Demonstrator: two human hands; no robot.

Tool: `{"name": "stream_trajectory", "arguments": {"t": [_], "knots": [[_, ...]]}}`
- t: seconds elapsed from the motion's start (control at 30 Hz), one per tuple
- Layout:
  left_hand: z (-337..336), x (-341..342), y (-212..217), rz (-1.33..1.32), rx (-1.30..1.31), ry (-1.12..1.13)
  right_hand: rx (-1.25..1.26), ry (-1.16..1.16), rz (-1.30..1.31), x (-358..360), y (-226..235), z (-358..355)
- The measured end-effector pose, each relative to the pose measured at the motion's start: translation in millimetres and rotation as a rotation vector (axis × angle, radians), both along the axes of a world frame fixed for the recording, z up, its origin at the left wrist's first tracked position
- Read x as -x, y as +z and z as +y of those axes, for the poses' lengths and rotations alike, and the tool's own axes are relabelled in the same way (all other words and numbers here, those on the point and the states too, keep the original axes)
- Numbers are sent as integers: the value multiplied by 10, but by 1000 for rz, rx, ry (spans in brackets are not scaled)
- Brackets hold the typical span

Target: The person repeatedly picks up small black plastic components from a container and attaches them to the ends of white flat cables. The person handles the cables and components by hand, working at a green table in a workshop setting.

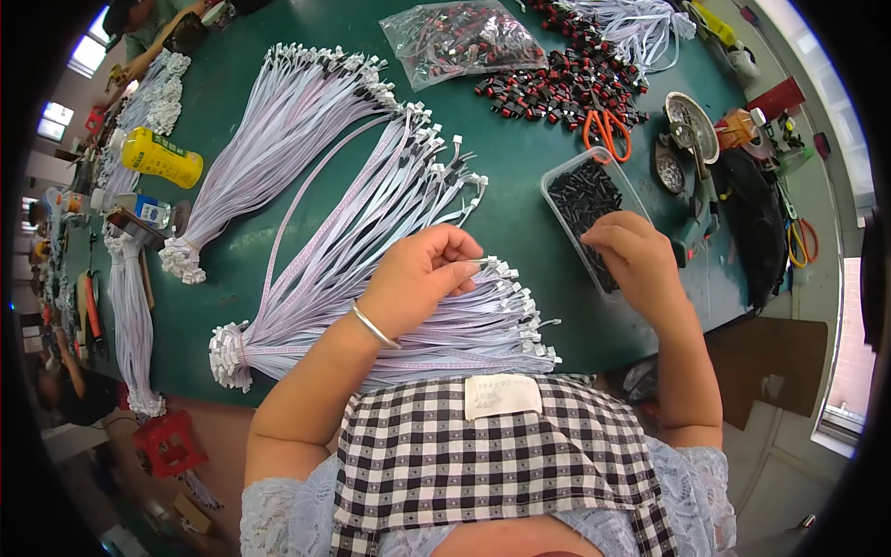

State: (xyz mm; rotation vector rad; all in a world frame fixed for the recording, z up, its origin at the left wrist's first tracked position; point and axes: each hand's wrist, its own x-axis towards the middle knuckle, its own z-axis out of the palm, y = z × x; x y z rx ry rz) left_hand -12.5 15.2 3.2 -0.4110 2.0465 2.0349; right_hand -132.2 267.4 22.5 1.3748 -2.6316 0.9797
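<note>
My left hand (422, 274) is closed in a pinch on the end of a flat white cable, whose small white connector (490, 263) shows just past the fingertips. Beneath that wrist spreads a large bundle of such white cables (325, 278), gathered at the left and fanned out to the right. My right hand (636, 251) reaches over a clear plastic box (635, 197) of short black tubes (585, 192). Its fingers are bent and pressed together at the box's right side; whatever they hold is hidden.
Another cable bundle (269, 139) lies far left beside a yellow bottle (161, 158). Red-and-black parts (566, 88) and a filled plastic bag (464, 39) lie at the back. Orange-handled scissors (608, 135) sit behind the box; a metal dish (691, 125) stands right. People work far left.
</note>
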Motion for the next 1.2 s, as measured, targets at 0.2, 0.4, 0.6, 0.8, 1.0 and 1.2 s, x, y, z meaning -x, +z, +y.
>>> {"name": "stream_trajectory", "arguments": {"t": [0.2, 0.4, 0.6, 0.8, 1.0, 1.2], "knots": [[-43, -10, 4, -51, -73, -27, 392, 65, -487, -236, 72, -331], [-40, -41, 25, -23, -192, 12, 680, -134, -1163, -584, -189, -758], [-54, -42, -24, 12, -315, 37, 698, -206, -1251, -609, -320, -731], [-42, -43, -46, -25, -279, 41, 612, -197, -972, -597, -282, -790], [-33, -42, -24, -41, -285, 41, 587, -203, -942, -580, -277, -805], [-33, -47, -50, -24, -296, 40, 524, -155, -874, -559, -297, -795]]}}
